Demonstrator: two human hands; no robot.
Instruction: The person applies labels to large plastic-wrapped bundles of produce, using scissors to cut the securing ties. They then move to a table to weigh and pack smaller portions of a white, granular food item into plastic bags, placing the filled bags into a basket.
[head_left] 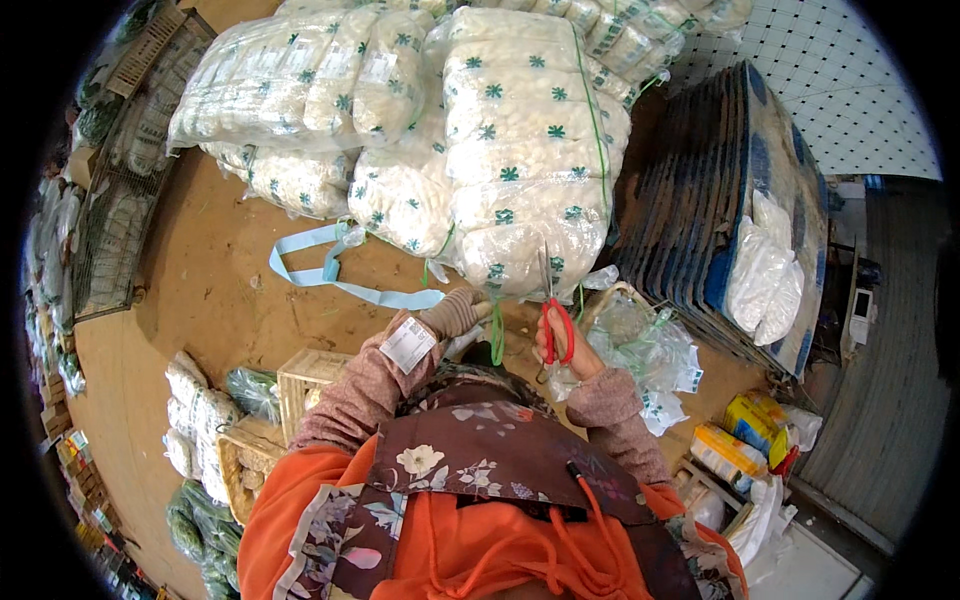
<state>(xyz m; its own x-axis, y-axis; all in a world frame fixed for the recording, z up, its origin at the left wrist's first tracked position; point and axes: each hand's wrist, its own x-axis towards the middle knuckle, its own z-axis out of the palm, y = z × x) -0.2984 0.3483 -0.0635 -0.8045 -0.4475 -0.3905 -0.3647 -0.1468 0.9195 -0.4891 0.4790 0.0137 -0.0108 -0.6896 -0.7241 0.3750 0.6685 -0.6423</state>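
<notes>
While bare floor (215, 225) is left open to the left of the bags (530, 130), their right side is bordered by a stack of panels (690, 200). The farthest bags are cut off by the upper edge. A blue strap (310, 238) is looped near the left hand (455, 312), whose fingertips are hard to make out; whether that grip is closed cannot be told. By the right hand's (583, 358) grip, clamped on the handles, red scissors (556, 306) are held, pointed toward the nearest bag. Green string (497, 335) is seen between the hands, just beside the left fingertips.
</notes>
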